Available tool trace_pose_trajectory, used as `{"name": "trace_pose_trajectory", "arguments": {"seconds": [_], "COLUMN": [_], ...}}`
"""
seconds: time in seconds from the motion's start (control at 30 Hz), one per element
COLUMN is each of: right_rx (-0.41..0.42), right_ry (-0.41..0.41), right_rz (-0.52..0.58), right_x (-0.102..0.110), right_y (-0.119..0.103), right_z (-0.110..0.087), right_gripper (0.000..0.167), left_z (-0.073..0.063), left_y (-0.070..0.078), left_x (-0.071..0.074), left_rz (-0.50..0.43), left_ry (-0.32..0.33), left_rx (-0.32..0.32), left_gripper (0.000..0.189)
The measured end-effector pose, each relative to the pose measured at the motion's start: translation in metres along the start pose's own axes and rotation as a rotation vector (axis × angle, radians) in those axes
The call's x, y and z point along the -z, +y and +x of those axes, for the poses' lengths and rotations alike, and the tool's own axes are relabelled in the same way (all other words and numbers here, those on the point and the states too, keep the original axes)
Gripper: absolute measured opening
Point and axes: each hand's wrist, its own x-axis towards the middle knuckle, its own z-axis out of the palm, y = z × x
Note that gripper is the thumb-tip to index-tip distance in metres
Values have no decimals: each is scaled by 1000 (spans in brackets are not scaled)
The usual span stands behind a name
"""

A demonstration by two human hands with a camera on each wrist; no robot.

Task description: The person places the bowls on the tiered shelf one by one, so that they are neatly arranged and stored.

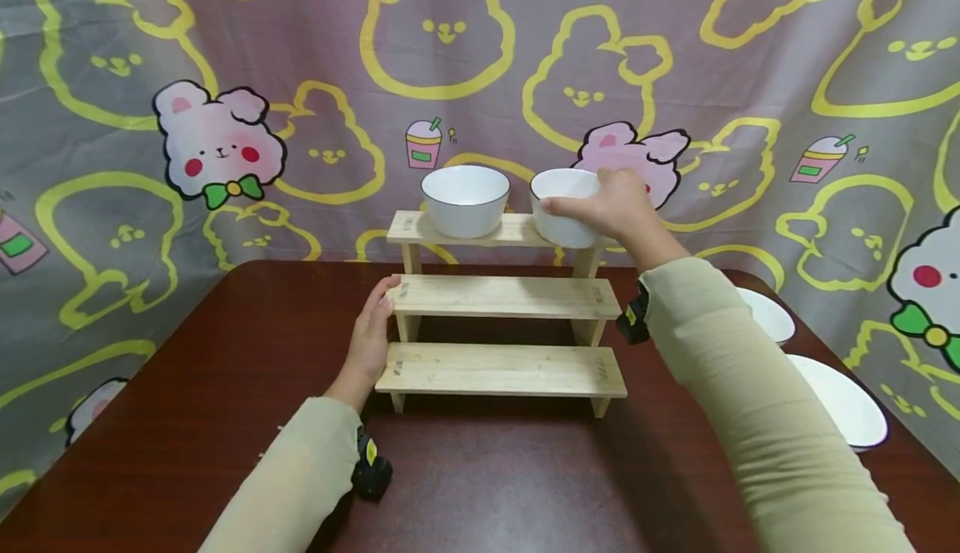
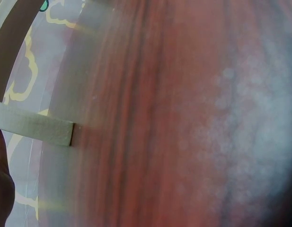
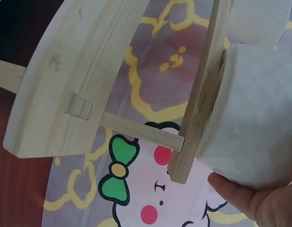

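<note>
A three-tier wooden display stand stands on the table. My right hand grips a white bowl with a dark rim at the right end of the top tier. In the right wrist view, the bowl's pale side is against the top board, with fingers at its lower edge. Another white bowl sits upright on the top tier, left of the held one. My left hand holds the stand at the left end of its middle tier; its far fingers are partly hidden.
Two white dishes, a nearer one and a farther one, lie along the right side of the dark brown table, partly behind the right sleeve. A patterned curtain hangs right behind the stand.
</note>
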Motion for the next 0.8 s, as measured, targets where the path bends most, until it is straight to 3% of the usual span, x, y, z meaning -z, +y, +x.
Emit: {"name": "trace_pose_trajectory", "arguments": {"seconds": [0.17, 0.4, 0.8], "right_rx": [20, 0, -1], "right_ry": [4, -6, -6], "right_rz": [-14, -28, 27], "right_x": [-2, -2, -9], "right_y": [-3, -6, -8], "right_z": [1, 2, 5], "right_gripper": [80, 84, 87], "left_z": [1, -7, -8], "left_y": [5, 31, 31], "left_x": [1, -2, -2], "left_rz": [9, 18, 3], "left_ry": [-7, -16, -18], "left_rx": [14, 22, 47], "left_gripper": [42, 43, 43]}}
